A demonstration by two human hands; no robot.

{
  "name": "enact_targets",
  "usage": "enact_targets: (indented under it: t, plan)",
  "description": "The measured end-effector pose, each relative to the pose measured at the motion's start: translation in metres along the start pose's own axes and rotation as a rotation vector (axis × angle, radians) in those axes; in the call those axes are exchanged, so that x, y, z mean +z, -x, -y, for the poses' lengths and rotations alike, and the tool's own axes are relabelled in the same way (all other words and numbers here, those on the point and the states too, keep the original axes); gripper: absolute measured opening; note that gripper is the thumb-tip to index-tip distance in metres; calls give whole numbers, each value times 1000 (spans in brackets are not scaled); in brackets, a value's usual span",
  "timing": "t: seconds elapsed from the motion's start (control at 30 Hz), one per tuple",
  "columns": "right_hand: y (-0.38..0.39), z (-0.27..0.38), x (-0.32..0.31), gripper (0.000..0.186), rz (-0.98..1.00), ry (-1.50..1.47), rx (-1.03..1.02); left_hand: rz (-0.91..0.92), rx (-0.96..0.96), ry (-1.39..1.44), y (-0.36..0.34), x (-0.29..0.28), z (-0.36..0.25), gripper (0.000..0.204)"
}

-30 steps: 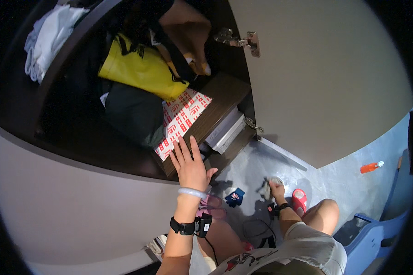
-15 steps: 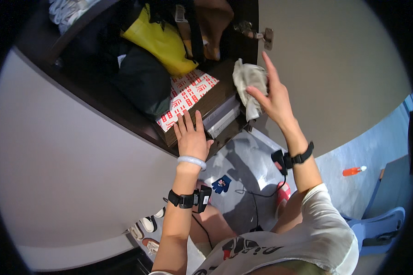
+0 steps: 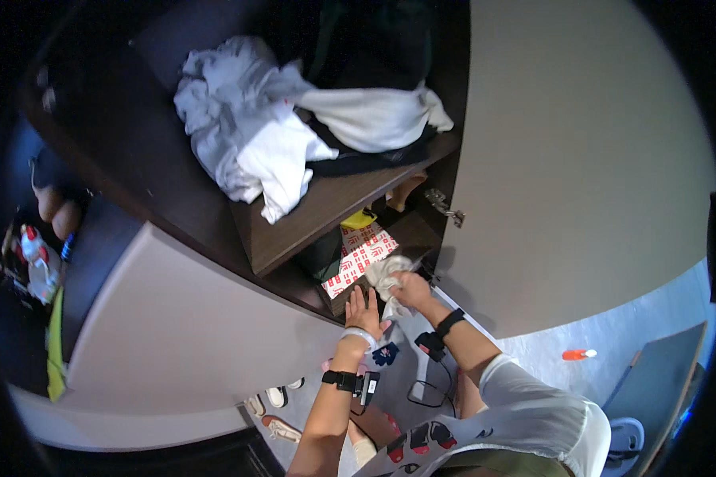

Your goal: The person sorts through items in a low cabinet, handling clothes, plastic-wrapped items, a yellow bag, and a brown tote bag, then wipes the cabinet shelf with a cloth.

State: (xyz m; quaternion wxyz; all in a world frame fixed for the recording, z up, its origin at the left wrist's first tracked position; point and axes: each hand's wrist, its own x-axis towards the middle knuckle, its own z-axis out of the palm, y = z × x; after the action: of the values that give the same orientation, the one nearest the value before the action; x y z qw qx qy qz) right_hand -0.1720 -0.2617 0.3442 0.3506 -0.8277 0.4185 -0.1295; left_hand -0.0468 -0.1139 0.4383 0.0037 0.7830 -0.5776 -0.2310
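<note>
My right hand point(image 3: 412, 291) is closed on a crumpled off-white cloth point(image 3: 383, 272), which lies against the front edge of the cabinet's lower shelf point(image 3: 339, 304). Close by on the left, my left hand point(image 3: 363, 312) rests with its fingers stretched out on that same shelf edge, holding nothing. Just beyond both hands, a white sheet or flat box with a red pattern point(image 3: 362, 256) lies on the shelf. Behind it show a dark bundle point(image 3: 320, 256) and part of a yellow bag point(image 3: 360, 219); the upper shelf hides the rest.
Grey and white clothes point(image 3: 250, 119) lie heaped on the upper shelf point(image 3: 326, 211). Open cabinet doors stand at the left point(image 3: 191, 318) and right point(image 3: 581, 167). On the floor are a dark blue glove point(image 3: 385, 354), shoes point(image 3: 282, 429) and an orange bottle point(image 3: 578, 354).
My right hand has brought the cloth from beside the right door to the shelf edge near my left hand. The view has shifted, bringing the upper shelf and its clothes into sight.
</note>
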Motion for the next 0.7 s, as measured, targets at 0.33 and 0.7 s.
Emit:
enact_targets:
  t: [0.33, 0.7]
  plan:
    - [192, -48, -140, 34, 77, -778, 507, 590, 177, 155, 104, -137, -77, 81]
    - [524, -10, -400, 32, -891, -791, 796, 820, 451, 111, 191, -160, -208, 75]
